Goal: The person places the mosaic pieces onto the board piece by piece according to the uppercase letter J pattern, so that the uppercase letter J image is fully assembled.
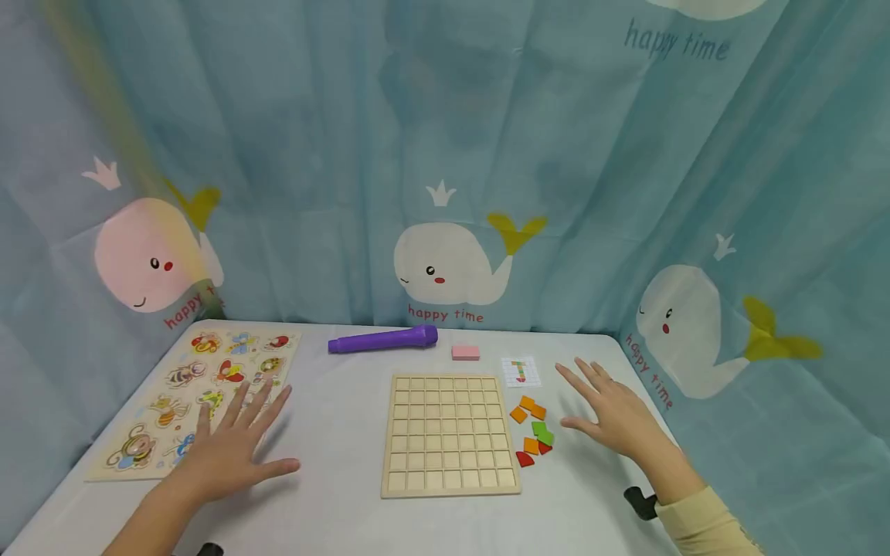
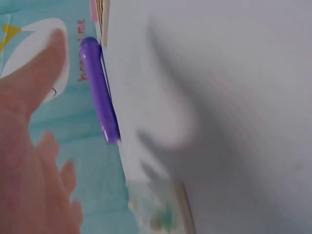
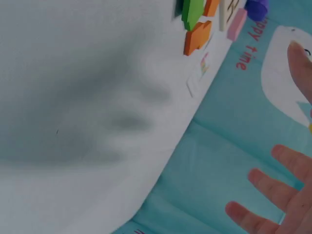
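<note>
Taking the pale wooden grid board (image 1: 452, 436) as the clock's centre, twelve pointing away from the person, it lies flat between the hands, probably so either can reach its square cells. At three o'clock, just outside the board, lie loose orange square tiles (image 1: 531, 445), green tiles (image 1: 545, 438) and red curved tiles (image 1: 524, 459), presumably kept nearest the right hand (image 1: 612, 413) for easy picking. A small white card (image 1: 521, 371), printed with a shape in orange, green and red, lies near two o'clock, likely within view beside the tiles.

The right grip is spread beyond the tiles, holding nothing. At nine o'clock the left hand (image 1: 225, 455) is likewise spread, apparently hovering over the edge of an insect-pictured wooden puzzle board (image 1: 208, 355).

A pink rectangular block (image 1: 465, 353) at twelve and a purple toy microphone (image 1: 382, 340) at eleven sit far back on the white surface (image 1: 334, 432), seemingly clear of the working area.
</note>
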{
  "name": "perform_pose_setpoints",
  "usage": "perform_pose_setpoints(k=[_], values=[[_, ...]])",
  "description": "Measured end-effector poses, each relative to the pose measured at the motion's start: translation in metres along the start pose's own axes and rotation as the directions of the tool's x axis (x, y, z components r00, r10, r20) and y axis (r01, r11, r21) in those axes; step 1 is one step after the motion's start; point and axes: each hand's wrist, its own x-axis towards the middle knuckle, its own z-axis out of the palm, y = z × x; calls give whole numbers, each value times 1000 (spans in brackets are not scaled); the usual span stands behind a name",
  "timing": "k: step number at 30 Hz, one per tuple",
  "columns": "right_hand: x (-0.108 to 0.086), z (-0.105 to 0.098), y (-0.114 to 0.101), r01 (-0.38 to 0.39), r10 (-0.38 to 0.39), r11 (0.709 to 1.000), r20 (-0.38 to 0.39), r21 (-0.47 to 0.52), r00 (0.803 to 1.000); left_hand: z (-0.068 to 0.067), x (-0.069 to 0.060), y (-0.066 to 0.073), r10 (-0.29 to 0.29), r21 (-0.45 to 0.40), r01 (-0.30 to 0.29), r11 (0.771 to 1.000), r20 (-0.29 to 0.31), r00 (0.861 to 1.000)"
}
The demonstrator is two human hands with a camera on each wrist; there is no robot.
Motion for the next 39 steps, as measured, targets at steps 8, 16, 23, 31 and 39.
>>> perform_pose_setpoints(k=[8, 16, 23, 31, 39], values=[[22, 19, -6, -50, 43, 982, 44, 181, 998, 29, 31, 26, 118, -273, -112, 956, 7, 993], [33, 41, -11, -164, 132, 940, 125, 300, 983, 58, 58, 62, 187, -309, -166, 937, 42, 981], [41, 57, -16, -180, 130, 908, 155, 378, 979, 62, 77, 76, 175, -285, -139, 948, 105, 979], [51, 68, -20, -281, 212, 877, 210, 390, 954, 67, 99, 83, 203, -358, -118, 926, 211, 956], [63, 78, -27, -335, 258, 857, 235, 392, 937, 79, 106, 83, 172, -343, -93, 935, 208, 963]])
